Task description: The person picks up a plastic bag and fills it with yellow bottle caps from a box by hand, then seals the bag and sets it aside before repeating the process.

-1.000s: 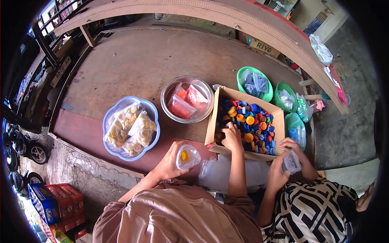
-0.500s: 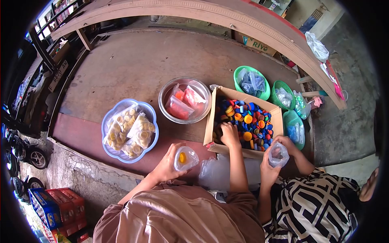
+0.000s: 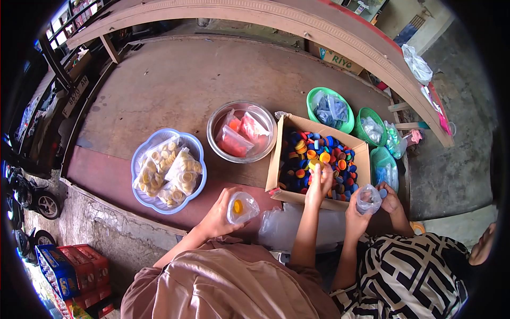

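My left hand [image 3: 217,217] is closed around a clear plastic bag [image 3: 245,213], its mouth facing up. A yellow bottle cap [image 3: 237,206] shows inside it. Above the cardboard box [image 3: 272,169], my right hand [image 3: 319,185] pinches a yellow cap [image 3: 315,165] in its fingertips. Loose bottle caps [image 3: 340,155] in blue, red, orange and yellow fill the box. To my right, a co-worker's hand [image 3: 355,217] holds another clear bag [image 3: 368,198]. That person's other hand [image 3: 392,202] has a light blue cap [image 3: 382,193] at the fingers.
A blue basket [image 3: 139,192] holds bags of pale caps. Beside it, a metal bowl [image 3: 212,139] contains bags of red caps. Green baskets [image 3: 347,125] with bagged caps stand right of the box. Clear plastic [image 3: 287,226] lies at the table's front edge.
My right hand has risen from among the caps and moved slightly right, now with a yellow cap. The co-worker's far hand has separated from their bag, showing a light blue cap.
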Action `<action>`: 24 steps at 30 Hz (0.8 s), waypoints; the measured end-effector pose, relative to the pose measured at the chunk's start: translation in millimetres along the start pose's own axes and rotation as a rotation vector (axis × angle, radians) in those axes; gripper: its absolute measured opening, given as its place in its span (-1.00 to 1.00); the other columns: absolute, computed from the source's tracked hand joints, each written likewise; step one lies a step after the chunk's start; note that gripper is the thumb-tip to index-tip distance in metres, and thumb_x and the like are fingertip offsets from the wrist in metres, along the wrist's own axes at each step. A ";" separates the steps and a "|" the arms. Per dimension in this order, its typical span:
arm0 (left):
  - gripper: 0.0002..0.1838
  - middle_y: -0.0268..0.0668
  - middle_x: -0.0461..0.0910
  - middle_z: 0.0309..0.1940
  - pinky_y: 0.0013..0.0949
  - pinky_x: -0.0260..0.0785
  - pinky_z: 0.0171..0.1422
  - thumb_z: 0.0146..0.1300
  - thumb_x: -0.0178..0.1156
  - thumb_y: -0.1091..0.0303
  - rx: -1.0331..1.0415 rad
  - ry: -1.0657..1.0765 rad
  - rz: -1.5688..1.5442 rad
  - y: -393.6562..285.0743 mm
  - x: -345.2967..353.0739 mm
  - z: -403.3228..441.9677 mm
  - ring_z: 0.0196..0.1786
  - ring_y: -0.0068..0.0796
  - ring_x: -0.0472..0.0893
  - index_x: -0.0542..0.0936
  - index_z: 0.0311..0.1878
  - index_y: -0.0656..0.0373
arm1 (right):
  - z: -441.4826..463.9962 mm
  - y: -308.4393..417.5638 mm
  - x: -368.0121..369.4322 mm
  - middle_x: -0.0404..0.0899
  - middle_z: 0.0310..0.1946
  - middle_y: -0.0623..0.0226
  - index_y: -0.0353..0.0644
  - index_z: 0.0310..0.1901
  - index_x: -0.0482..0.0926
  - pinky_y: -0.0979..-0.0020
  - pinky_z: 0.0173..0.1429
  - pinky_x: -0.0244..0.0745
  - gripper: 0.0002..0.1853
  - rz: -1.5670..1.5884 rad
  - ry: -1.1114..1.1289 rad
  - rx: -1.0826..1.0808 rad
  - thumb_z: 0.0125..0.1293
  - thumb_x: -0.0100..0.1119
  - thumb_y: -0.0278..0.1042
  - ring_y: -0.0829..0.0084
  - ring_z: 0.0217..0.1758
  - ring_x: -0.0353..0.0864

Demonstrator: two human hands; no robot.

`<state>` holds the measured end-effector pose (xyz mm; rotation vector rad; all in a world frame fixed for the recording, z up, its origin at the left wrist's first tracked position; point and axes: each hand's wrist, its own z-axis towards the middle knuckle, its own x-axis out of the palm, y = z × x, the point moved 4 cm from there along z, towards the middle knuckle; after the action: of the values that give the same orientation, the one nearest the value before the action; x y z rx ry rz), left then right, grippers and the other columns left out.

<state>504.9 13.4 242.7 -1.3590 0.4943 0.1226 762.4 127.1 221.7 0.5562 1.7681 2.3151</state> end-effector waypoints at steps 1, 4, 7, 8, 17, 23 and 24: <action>-0.14 -0.01 0.27 0.07 -0.20 0.23 0.23 -0.19 0.42 0.36 -0.001 0.000 0.000 0.0 0.4 -0.1 0.16 -0.01 0.33 0.16 0.20 0.26 | -9.0 0.6 2.0 0.50 -0.15 0.24 -0.26 0.06 0.35 0.47 -0.07 0.43 -0.67 0.057 0.020 -0.008 0.34 0.02 -0.29 0.46 -0.15 0.54; -0.14 -0.01 0.27 0.08 -0.19 0.23 0.24 -0.20 0.42 0.37 -0.021 0.008 0.006 -2.4 -0.4 0.3 0.17 -0.01 0.33 0.17 0.20 0.25 | -56.1 33.4 36.9 0.42 -0.09 0.18 -0.31 0.01 0.33 0.40 0.07 0.36 -0.67 0.075 0.260 -0.036 0.27 0.00 -0.33 0.42 -0.06 0.48; -0.14 -0.01 0.27 0.08 -0.19 0.23 0.24 -0.20 0.42 0.36 0.041 -0.027 -0.016 -0.3 0.6 0.8 0.16 -0.02 0.33 0.18 0.20 0.25 | -98.1 53.8 68.6 0.49 -0.15 0.10 -0.24 -0.13 0.39 0.36 0.03 0.39 -0.60 -0.090 0.558 -0.284 0.05 0.30 -0.27 0.35 -0.06 0.51; -0.14 -0.01 0.27 0.08 -0.19 0.23 0.24 -0.20 0.43 0.36 0.050 -0.028 -0.022 1.4 0.4 0.7 0.16 -0.02 0.33 0.18 0.20 0.25 | -105.5 64.1 78.7 0.53 -0.15 0.10 -0.21 -0.22 0.46 0.29 0.08 0.36 -0.63 -0.329 0.697 -0.424 0.03 0.34 -0.18 0.22 -0.04 0.53; -0.13 -0.03 0.29 0.06 -0.19 0.26 0.19 -0.21 0.44 0.35 0.013 -0.039 0.001 0.2 0.4 -5.9 0.13 -0.07 0.36 0.18 0.20 0.25 | -20.2 30.0 40.0 0.49 -0.27 0.16 -0.16 -0.15 0.57 0.25 -0.12 0.43 -0.75 -0.922 0.539 -0.290 0.09 0.20 -0.40 0.16 -0.23 0.54; -0.14 -0.02 0.28 0.07 -0.19 0.24 0.21 -0.20 0.43 0.36 0.082 -0.066 0.003 -6.0 -2.2 -4.4 0.15 -0.02 0.34 0.17 0.19 0.24 | 6.1 -39.2 22.3 0.47 -0.30 0.16 -0.16 -0.34 0.58 0.21 -0.15 0.47 -0.87 -1.211 0.665 -0.210 0.00 0.18 -0.47 0.12 -0.18 0.53; -0.14 -0.02 0.28 0.08 -0.19 0.24 0.21 -0.20 0.43 0.36 0.081 -0.073 0.000 -5.6 -2.8 -5.0 0.15 -0.02 0.34 0.16 0.19 0.24 | 7.0 -40.0 19.2 0.46 -0.30 0.16 -0.16 -0.36 0.58 0.21 -0.13 0.48 -0.88 -1.197 0.662 -0.168 -0.01 0.19 -0.47 0.12 -0.16 0.52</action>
<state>503.1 7.9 248.3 -1.2708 0.4337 0.1503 744.1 151.3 188.6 -1.1195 1.3817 1.7121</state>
